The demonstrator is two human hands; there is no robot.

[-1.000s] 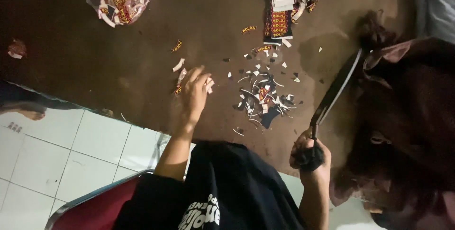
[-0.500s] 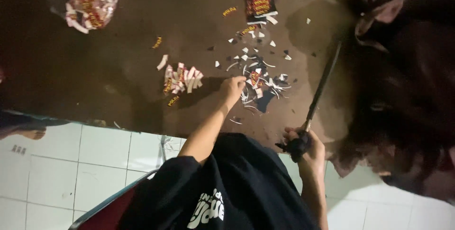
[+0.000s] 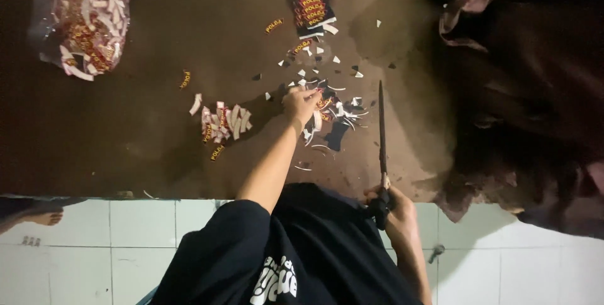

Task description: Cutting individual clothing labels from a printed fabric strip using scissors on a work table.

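My left hand (image 3: 301,102) crossed from label pile (image 3: 221,122) to scraps (image 3: 330,107), fingers pinched together there, on what I cannot tell. Right hand (image 3: 393,212) kept scissors (image 3: 381,135) gripped, blades shut, beside scraps.

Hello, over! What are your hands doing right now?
Left hand on paper scraps. Right hand gripping long scissors, blades shut. Small label pile lies apart.

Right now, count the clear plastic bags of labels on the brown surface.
1: the clear bag lies at the far left corner, partly cut off by the frame. Others may be out of view.
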